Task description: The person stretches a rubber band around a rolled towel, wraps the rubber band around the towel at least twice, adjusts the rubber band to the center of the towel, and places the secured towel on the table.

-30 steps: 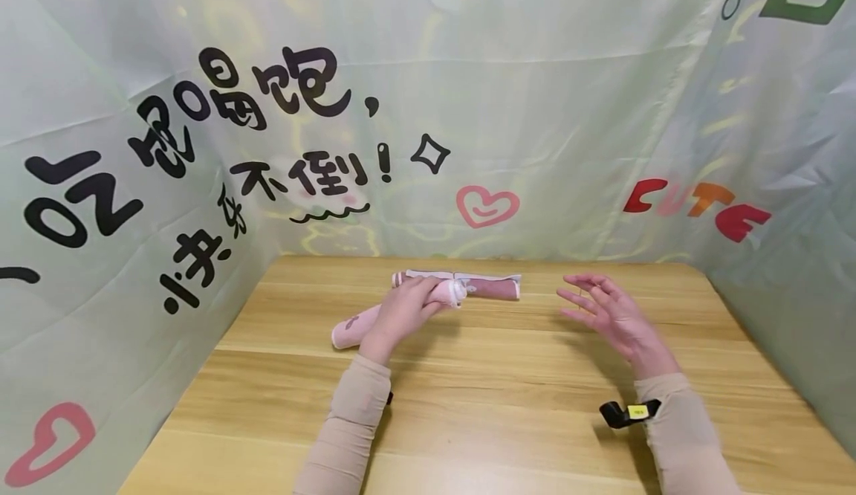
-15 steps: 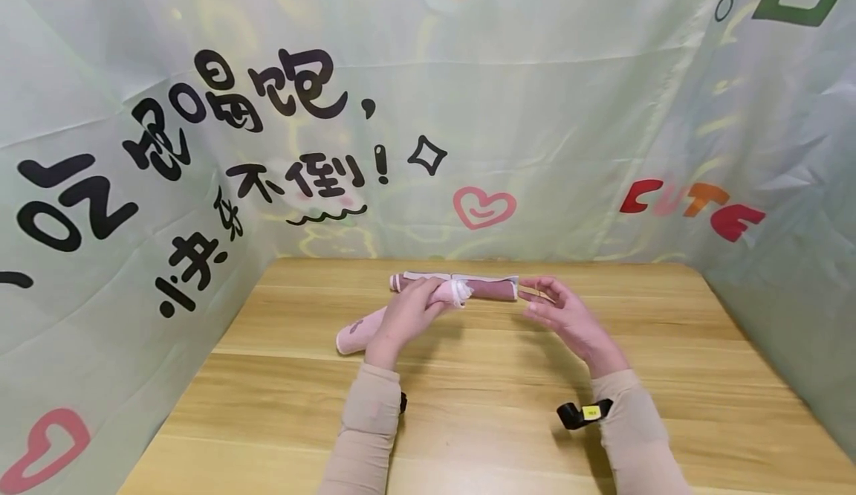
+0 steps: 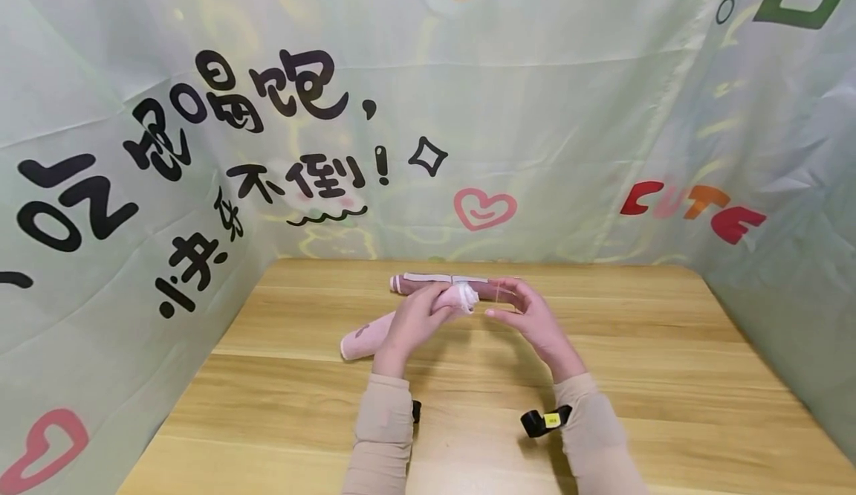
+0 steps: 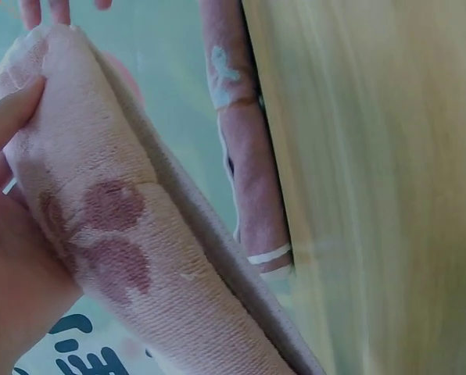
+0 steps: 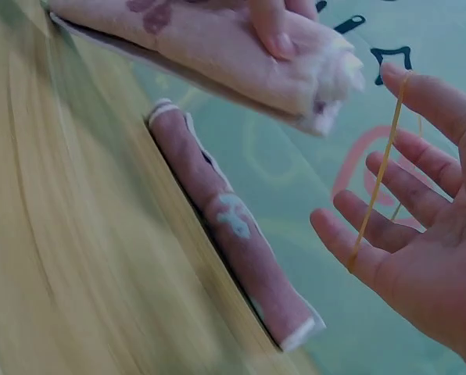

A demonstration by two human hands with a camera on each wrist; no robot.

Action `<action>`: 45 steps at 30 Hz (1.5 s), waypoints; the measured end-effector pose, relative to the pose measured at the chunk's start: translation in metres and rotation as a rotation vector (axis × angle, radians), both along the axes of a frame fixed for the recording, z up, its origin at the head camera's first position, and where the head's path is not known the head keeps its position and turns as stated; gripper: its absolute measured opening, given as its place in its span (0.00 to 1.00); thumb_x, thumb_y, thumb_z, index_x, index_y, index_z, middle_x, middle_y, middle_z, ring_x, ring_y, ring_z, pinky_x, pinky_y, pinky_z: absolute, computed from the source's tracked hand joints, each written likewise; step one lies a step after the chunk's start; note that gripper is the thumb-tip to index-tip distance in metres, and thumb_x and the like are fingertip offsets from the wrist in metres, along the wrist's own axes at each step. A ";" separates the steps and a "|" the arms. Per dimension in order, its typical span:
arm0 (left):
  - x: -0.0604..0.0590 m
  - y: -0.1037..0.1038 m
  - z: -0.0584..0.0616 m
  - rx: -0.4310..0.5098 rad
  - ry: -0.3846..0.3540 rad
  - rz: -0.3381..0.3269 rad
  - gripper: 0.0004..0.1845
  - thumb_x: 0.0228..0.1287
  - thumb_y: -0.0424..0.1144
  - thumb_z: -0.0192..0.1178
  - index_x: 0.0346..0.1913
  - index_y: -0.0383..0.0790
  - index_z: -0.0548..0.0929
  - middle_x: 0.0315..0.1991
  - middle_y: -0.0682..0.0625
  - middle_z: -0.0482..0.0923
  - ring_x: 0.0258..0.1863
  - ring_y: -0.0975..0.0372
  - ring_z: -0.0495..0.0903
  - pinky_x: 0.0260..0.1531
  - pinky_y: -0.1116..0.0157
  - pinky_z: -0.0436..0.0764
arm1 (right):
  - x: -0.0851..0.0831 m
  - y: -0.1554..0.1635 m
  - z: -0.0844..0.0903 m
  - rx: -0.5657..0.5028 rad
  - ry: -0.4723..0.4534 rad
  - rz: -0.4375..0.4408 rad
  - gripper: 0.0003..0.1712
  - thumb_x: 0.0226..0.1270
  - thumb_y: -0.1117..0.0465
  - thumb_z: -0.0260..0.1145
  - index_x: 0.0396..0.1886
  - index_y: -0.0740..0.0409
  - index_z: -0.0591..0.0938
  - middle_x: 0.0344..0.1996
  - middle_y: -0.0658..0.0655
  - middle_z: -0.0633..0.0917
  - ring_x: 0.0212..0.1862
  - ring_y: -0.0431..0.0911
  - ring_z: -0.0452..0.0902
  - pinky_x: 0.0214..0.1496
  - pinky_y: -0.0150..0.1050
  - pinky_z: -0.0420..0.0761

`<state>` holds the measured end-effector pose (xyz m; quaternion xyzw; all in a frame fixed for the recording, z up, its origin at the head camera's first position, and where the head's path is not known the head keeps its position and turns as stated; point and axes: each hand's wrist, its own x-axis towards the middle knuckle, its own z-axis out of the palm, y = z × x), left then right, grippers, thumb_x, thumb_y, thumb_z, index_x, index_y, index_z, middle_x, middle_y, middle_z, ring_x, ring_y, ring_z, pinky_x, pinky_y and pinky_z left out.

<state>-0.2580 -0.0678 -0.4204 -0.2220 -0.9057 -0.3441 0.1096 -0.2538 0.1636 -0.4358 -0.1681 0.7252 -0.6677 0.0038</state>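
Left hand (image 3: 409, 322) grips a rolled pink towel (image 3: 374, 331), unbanded. Right hand (image 3: 524, 316), fingers spread, stretches a rubber band (image 5: 378, 168) beside its end. Darker roll (image 3: 444, 285) lies near the table's (image 3: 669, 376) back edge.

We see bare table (image 3: 468, 421) near us, open to either hand. Far side: 1 dark roll (image 3: 428, 282) lies along the backdrop (image 3: 535, 146). 3 backdrop walls block passage left, right and beyond.
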 end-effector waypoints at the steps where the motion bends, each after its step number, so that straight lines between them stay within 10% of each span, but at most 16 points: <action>1: 0.000 0.000 -0.001 0.005 0.005 -0.002 0.21 0.65 0.44 0.63 0.60 0.45 0.79 0.57 0.48 0.81 0.59 0.55 0.79 0.62 0.57 0.75 | 0.000 -0.003 0.000 -0.007 0.003 0.001 0.35 0.61 0.67 0.70 0.65 0.70 0.66 0.64 0.67 0.71 0.64 0.59 0.70 0.53 0.31 0.81; 15: -0.001 0.007 -0.007 0.031 0.031 -0.010 0.21 0.66 0.44 0.63 0.60 0.47 0.78 0.57 0.49 0.81 0.57 0.56 0.80 0.60 0.57 0.76 | -0.002 -0.026 0.001 -0.014 0.055 0.030 0.35 0.58 0.71 0.69 0.66 0.66 0.68 0.67 0.68 0.70 0.68 0.62 0.66 0.67 0.60 0.69; 25: 0.002 0.020 -0.009 -0.054 0.103 -0.068 0.21 0.64 0.41 0.63 0.60 0.46 0.80 0.52 0.48 0.82 0.52 0.57 0.81 0.55 0.58 0.79 | 0.002 -0.032 0.007 0.133 0.105 -0.016 0.37 0.56 0.66 0.74 0.66 0.65 0.70 0.61 0.68 0.74 0.52 0.46 0.74 0.48 0.29 0.79; 45: 0.002 0.018 -0.008 0.071 0.075 -0.040 0.15 0.62 0.33 0.64 0.50 0.46 0.78 0.48 0.48 0.82 0.50 0.58 0.81 0.53 0.58 0.80 | 0.000 -0.032 0.000 0.175 0.115 0.021 0.34 0.55 0.67 0.74 0.63 0.61 0.74 0.52 0.67 0.80 0.43 0.38 0.75 0.41 0.31 0.80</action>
